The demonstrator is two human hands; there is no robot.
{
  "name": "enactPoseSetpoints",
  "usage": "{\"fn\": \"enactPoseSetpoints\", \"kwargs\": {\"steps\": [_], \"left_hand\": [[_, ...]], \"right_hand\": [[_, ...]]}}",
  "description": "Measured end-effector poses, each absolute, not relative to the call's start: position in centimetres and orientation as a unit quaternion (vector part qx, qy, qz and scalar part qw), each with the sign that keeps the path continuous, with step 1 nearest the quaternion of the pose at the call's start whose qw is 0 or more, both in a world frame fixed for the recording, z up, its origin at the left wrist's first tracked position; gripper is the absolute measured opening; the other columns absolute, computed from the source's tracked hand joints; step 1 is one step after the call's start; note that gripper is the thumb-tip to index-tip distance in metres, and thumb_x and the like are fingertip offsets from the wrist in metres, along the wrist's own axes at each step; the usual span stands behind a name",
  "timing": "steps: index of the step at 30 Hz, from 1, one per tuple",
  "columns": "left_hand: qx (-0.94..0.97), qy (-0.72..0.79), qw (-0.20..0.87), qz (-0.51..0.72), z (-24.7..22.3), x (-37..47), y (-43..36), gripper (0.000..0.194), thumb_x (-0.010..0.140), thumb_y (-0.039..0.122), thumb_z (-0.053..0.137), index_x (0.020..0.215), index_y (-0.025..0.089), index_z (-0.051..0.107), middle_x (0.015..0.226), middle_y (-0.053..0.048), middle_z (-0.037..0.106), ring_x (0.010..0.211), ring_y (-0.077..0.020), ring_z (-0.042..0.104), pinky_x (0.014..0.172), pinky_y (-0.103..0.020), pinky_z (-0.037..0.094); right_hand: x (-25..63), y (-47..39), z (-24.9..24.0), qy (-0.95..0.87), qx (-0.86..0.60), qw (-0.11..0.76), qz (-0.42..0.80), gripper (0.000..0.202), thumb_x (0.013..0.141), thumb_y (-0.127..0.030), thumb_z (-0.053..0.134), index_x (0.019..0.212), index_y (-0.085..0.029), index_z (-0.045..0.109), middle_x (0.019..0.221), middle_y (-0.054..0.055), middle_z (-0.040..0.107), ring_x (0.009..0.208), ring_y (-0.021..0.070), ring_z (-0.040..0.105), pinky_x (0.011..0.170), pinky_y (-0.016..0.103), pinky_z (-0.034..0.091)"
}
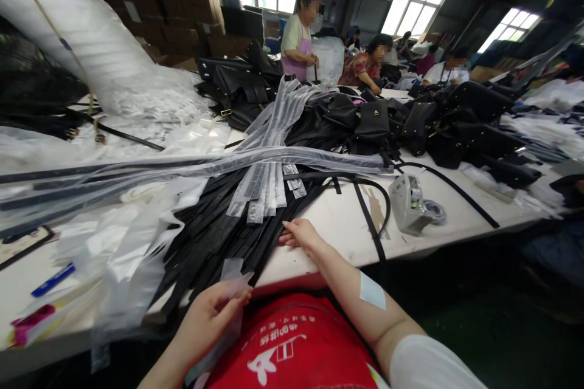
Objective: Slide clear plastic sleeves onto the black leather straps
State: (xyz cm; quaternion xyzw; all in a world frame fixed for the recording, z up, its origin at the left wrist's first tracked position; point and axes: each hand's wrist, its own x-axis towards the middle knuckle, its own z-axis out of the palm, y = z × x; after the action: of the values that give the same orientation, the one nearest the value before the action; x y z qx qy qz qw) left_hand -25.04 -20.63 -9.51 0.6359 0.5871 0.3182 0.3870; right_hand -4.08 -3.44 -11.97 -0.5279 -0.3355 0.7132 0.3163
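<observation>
My left hand (214, 316) is closed on a clear plastic sleeve (237, 285), whose mouth end sticks up past the fingertips while the rest hangs down beside the red apron. My right hand (301, 237) rests at the right edge of a fanned heap of black straps (210, 225), fingertips next to the outermost strap. Its thumb and fingers are apart, with no strap visibly gripped. Across the heap lie bagged straps (269, 164) in clear sleeves, one bundle crossing another. Loose clear sleeves (137, 249) spread to the left of the heap.
A tape dispenser (408, 203) stands on the white table (328, 219) to the right, near a looping black strap (385, 194). Black bags (374, 118) pile up behind. A blue cutter (53, 280) lies at the left. Co-workers (298, 36) stand across the table.
</observation>
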Motion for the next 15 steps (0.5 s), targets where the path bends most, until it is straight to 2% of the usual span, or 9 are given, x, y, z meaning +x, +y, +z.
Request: {"fn": "enactPoseSetpoints", "kwargs": {"steps": [3,6,9,12,15], "left_hand": [[0.627,0.587,0.395,0.325,-9.3,-25.0,-20.8,0.027,0.084,0.036,0.057,0.091,0.021,0.077,0.094,-0.008,0.076,0.083,-0.0221,0.072,0.077,-0.028,0.058],[0.625,0.59,0.389,0.332,-8.8,-24.8,-20.8,0.025,0.083,0.034,0.058,0.088,0.02,0.078,0.09,-0.007,0.077,0.081,-0.0223,0.072,0.078,-0.029,0.058],[0.633,0.587,0.384,0.327,-8.3,-24.6,-20.7,0.025,0.083,0.033,0.057,0.086,0.02,0.078,0.088,-0.007,0.077,0.081,-0.022,0.071,0.08,-0.03,0.057],[0.642,0.582,0.386,0.319,-8.2,-24.4,-20.6,0.025,0.083,0.032,0.057,0.085,0.02,0.078,0.092,-0.007,0.077,0.086,-0.0223,0.071,0.083,-0.03,0.055],[0.643,0.58,0.388,0.315,-8.0,-24.4,-20.5,0.024,0.082,0.03,0.056,0.086,0.019,0.078,0.096,-0.008,0.076,0.09,-0.0229,0.07,0.087,-0.032,0.054]], "right_hand": [[-3.5,-3.8,-11.9,-0.359,-0.532,0.313,0.7,0.014,0.079,-0.022,0.064,0.071,-0.015,0.055,0.051,0.003,0.064,0.041,0.0114,0.058,0.038,0.016,0.042],[-2.9,-4.2,-11.3,-0.37,-0.522,0.335,0.691,0.005,0.081,-0.021,0.057,0.079,-0.017,0.055,0.062,0.0,0.068,0.049,0.0101,0.062,0.049,0.019,0.051],[-2.6,-4.7,-10.8,-0.385,-0.52,0.329,0.688,0.003,0.083,-0.02,0.054,0.084,-0.018,0.055,0.073,0.0,0.072,0.059,0.009,0.065,0.055,0.018,0.053],[-2.3,-5.1,-10.8,-0.419,-0.532,0.267,0.686,0.012,0.084,-0.027,0.06,0.08,-0.016,0.059,0.061,0.002,0.07,0.05,0.0107,0.064,0.045,0.016,0.047],[-2.0,-5.1,-11.1,-0.454,-0.553,0.19,0.672,0.033,0.08,-0.039,0.068,0.061,-0.014,0.059,0.041,0.004,0.061,0.032,0.0123,0.054,0.029,0.016,0.033]]}}
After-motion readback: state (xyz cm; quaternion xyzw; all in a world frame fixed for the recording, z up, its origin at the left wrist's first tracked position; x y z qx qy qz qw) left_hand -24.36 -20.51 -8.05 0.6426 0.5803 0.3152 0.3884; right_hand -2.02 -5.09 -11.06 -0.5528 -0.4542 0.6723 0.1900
